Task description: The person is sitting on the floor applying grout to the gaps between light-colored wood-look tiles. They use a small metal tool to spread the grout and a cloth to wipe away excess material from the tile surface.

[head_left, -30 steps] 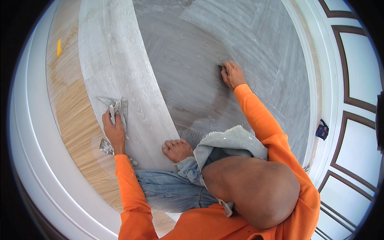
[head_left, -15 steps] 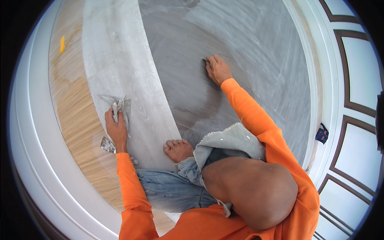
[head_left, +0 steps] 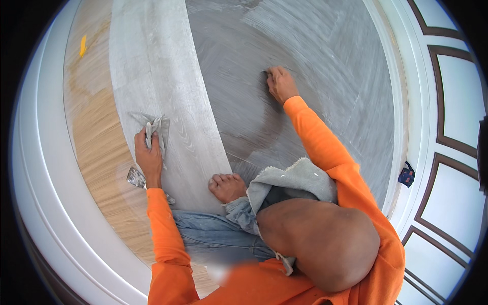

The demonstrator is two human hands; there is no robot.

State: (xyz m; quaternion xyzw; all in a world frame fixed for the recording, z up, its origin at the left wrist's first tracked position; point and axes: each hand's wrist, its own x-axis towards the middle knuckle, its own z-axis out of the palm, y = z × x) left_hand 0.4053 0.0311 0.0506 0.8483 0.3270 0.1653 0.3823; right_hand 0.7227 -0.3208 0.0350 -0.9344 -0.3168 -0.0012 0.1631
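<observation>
1. The floor (head_left: 315, 76): its far and right part carries a grey coat with curved sweep marks. I judge spreading this coat to be the step in hand, with much of the visible area already swept.
2. The white panelled wall (head_left: 452, 127) bounds the floor on the right. A white curved skirting (head_left: 40, 152) bounds it on the left.
3. The grey plank (head_left: 152, 76) lies on the left, running from near to far, with its right edge against the coated area.
4. The wood-tone strip (head_left: 96, 137) lies just left of the plank and is uncoated.
5. The bare foot (head_left: 227, 186) rests at the near end of the plank, beside a denim trouser leg.
6. The right hand (head_left: 280, 85) is pressed on the coated floor, far of centre. The fingers are curled and a dark edge shows at the fingertips. I cannot tell whether this grip is clenched on a tool.
7. The left hand (head_left: 149, 157) rests at the plank's left edge, its grip clenched on a grey rag (head_left: 155, 127) that lies on the plank.
8. A metal scraper (head_left: 135, 177) lies under the left wrist, on the wood-tone strip.
9. A small dark blue object (head_left: 406, 175) sits at the right skirting. A yellow object (head_left: 82, 46) lies at the far left.
10. In my judgement, the next move calls for steady downward pressure from the right hand. It also calls for keeping the foot off the wet coat.
</observation>
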